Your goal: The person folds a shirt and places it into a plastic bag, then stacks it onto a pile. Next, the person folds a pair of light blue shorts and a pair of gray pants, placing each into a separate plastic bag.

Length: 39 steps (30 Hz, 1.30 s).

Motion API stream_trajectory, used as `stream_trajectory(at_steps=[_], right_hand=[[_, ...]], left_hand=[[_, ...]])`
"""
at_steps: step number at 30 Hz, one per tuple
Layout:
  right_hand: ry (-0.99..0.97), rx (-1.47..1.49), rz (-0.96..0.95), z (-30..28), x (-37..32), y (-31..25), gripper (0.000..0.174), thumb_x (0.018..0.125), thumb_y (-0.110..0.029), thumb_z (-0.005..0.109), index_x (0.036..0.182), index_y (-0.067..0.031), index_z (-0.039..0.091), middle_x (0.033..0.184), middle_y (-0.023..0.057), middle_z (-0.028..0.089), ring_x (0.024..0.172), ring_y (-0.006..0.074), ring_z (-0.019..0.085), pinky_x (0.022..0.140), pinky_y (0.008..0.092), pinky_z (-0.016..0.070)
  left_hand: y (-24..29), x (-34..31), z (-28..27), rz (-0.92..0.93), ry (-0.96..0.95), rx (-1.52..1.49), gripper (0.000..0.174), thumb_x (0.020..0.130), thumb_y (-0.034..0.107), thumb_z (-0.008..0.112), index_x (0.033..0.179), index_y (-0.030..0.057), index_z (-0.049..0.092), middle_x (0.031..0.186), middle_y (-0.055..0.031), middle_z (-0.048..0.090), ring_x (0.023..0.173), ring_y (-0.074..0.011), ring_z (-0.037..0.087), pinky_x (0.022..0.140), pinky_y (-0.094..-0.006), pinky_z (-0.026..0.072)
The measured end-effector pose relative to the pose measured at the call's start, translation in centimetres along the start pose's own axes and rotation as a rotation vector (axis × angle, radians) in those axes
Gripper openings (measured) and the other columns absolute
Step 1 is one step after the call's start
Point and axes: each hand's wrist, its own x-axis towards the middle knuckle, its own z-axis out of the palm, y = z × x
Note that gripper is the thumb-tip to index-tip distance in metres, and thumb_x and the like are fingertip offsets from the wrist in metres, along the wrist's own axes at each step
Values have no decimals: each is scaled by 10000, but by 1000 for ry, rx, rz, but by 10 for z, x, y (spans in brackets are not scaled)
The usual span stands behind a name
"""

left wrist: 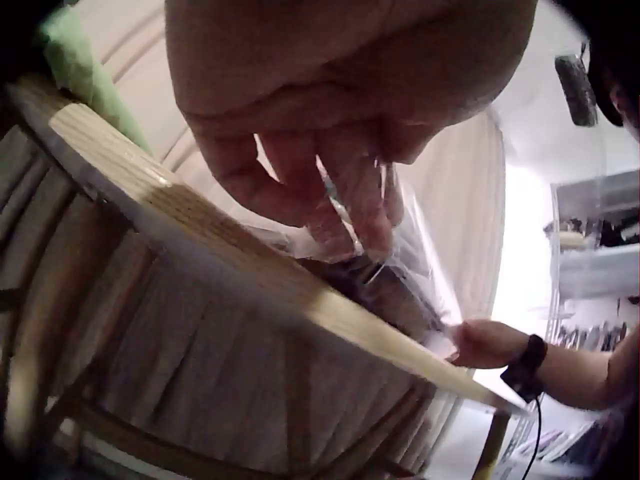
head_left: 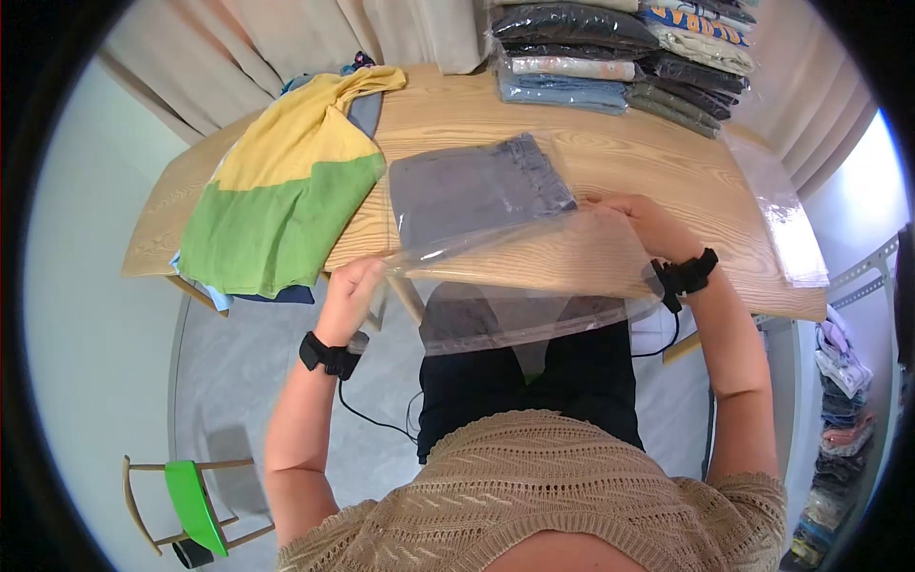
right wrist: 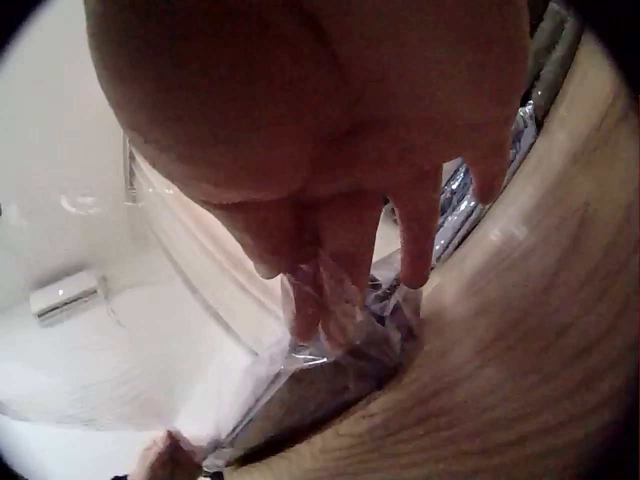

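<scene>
Head view: left hand pinching the open mouth of a clear plastic bag at its left corner, right hand pinching the right corner, plastic stretched between them over the near edge of the bench. Farther in, a folded grey garment flat on the bench, inside or under the plastic (hard to tell which).
</scene>
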Motion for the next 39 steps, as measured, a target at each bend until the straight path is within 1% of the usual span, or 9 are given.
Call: stream_trajectory(at_steps=[3, 8, 13, 23, 26, 29, 31, 33, 39], right_hand=[[132, 81, 46, 13, -11, 1, 265, 935, -217, 495, 969, 6, 634, 779, 31, 627, 726, 100, 530, 708, 259, 454], [331, 137, -120, 44, -19, 0, 300, 937, -220, 488, 817, 18, 626, 724, 25, 618, 672, 85, 541, 633, 240, 446], [678, 462, 159, 72, -15, 6, 326, 918, -222, 519, 701, 14, 578, 611, 30, 563, 572, 109, 544, 554, 251, 433], [934, 527, 165, 88, -9, 2, 367, 874, -200, 537, 544, -43, 504, 504, 7, 462, 488, 105, 456, 497, 245, 360], [868, 460, 246, 88, -12, 0, 263, 878, -167, 531, 665, -15, 549, 626, 28, 522, 584, 98, 487, 568, 243, 393], [1250, 297, 14, 95, -9, -23, 161, 868, -124, 514, 923, 16, 572, 889, 120, 603, 818, 189, 578, 728, 322, 459], [1057, -399, -337, 96, -13, -54, 257, 870, -119, 529, 1100, -5, 532, 1095, 152, 564, 1019, 259, 533, 879, 370, 415], [715, -391, -497, 104, 1, -81, 296, 871, -175, 546, 1132, -35, 550, 1153, 149, 569, 1084, 304, 522, 938, 415, 386], [642, -832, -316, 116, 45, -41, 349, 875, -320, 537, 1144, -103, 584, 1240, 137, 545, 1196, 282, 471, 1006, 451, 326]], left_hand=[[20, -6, 6, -46, 137, 8, 309, 959, 209, 443, 923, -25, 642, 844, -69, 659, 779, -117, 552, 726, -272, 435], [9, 3, 20, -129, 250, -257, 343, 944, 227, 437, 779, -7, 626, 702, -45, 632, 692, -103, 523, 629, -251, 399], [19, 16, 36, -261, 348, -387, 348, 908, 171, 429, 630, 16, 570, 591, -57, 572, 519, -130, 517, 537, -257, 400], [21, 26, 34, -336, 316, -393, 388, 908, 206, 447, 590, 15, 561, 538, -74, 559, 504, -146, 530, 521, -260, 404], [20, 27, 32, -373, 255, -336, 389, 904, 205, 443, 594, 10, 573, 542, -85, 569, 504, -149, 531, 529, -260, 404], [16, 29, 31, -360, 248, -337, 397, 897, 273, 447, 601, 52, 591, 522, -53, 573, 464, -114, 485, 477, -235, 346], [19, 28, 30, -379, 218, -323, 380, 893, 207, 446, 605, 2, 587, 558, -94, 587, 503, -150, 529, 531, -255, 401], [23, 27, 31, -390, 219, -326, 377, 889, 206, 447, 604, 2, 587, 555, -92, 586, 503, -149, 530, 529, -255, 400], [23, 25, 15, -432, 324, -358, 305, 873, 192, 455, 678, -2, 586, 595, -80, 588, 508, -140, 535, 515, -256, 396]])
